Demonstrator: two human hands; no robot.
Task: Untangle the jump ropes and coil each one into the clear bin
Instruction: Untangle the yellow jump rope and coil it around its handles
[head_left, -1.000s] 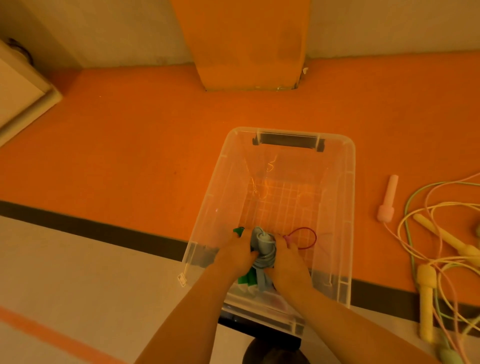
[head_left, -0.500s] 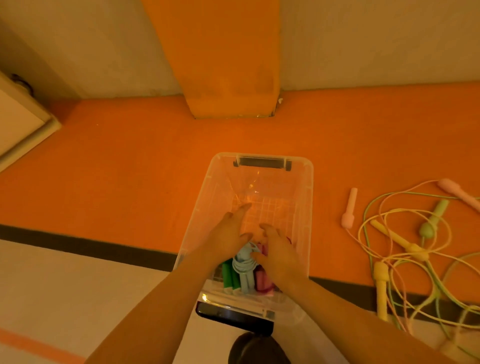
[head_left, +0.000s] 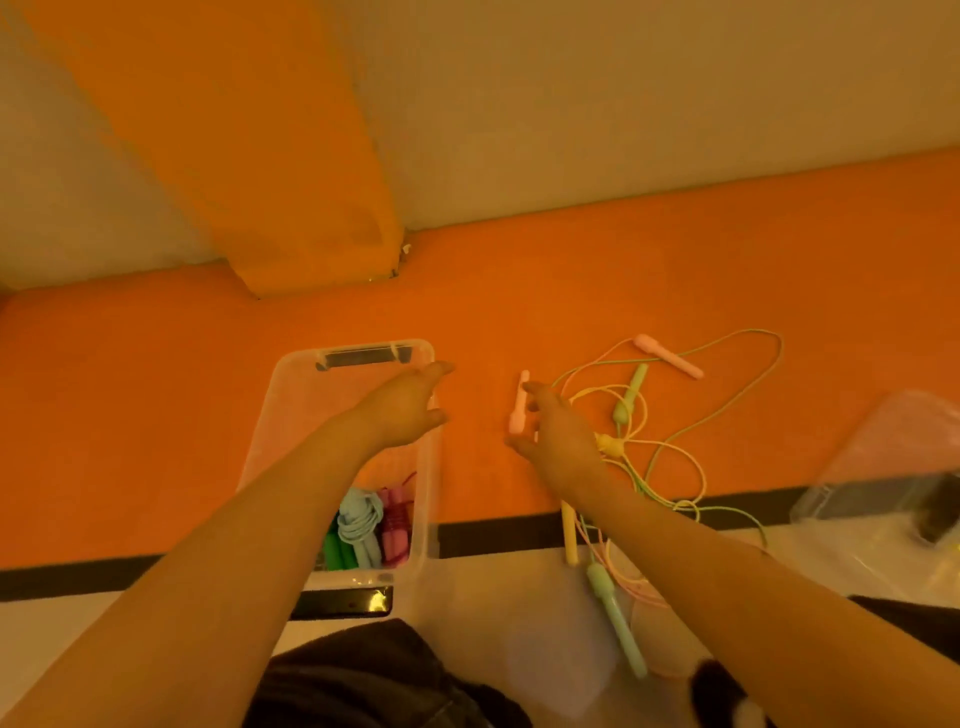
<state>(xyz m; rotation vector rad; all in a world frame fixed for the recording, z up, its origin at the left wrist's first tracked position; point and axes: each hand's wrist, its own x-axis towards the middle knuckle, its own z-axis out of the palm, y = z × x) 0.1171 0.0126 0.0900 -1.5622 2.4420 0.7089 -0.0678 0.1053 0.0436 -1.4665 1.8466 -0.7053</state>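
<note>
I look down on an orange floor (head_left: 675, 270) that runs to a pale wall at the far side, where an orange pillar (head_left: 249, 156) comes down to meet it. Nearer to me a dark stripe (head_left: 498, 538) crosses the floor, and past it, nearest of all, the surface turns pale. At the right edge lies a crumpled sheet of clear plastic (head_left: 883, 467), blurred.

The clear bin (head_left: 260, 441) stands on the orange floor left of centre, its dark handle at the far end. In its near end lie three coiled ropes side by side: a green one (head_left: 336, 548) at the left, a light blue one (head_left: 361, 522) in the middle, a pink-red one (head_left: 396, 525) at the right.

My left hand (head_left: 405, 410) hovers over the bin's far right corner, its grip wide, fingers stretched and holding nothing. My right hand (head_left: 558, 441) is out over the floor just right of the bin, its grip also wide, fingers spread, close beside a pink handle (head_left: 518, 410); whether a fingertip touches it I cannot tell.

The tangled jump ropes (head_left: 670, 447) sprawl on the floor to the right of that hand: pink, yellow and green cords looped over one another, with another pink handle (head_left: 670, 355) at the far side, a green handle (head_left: 631, 397) near the middle, and a yellow handle (head_left: 570, 535) and a pale green handle (head_left: 618, 623) lying near me, partly under my right forearm.
</note>
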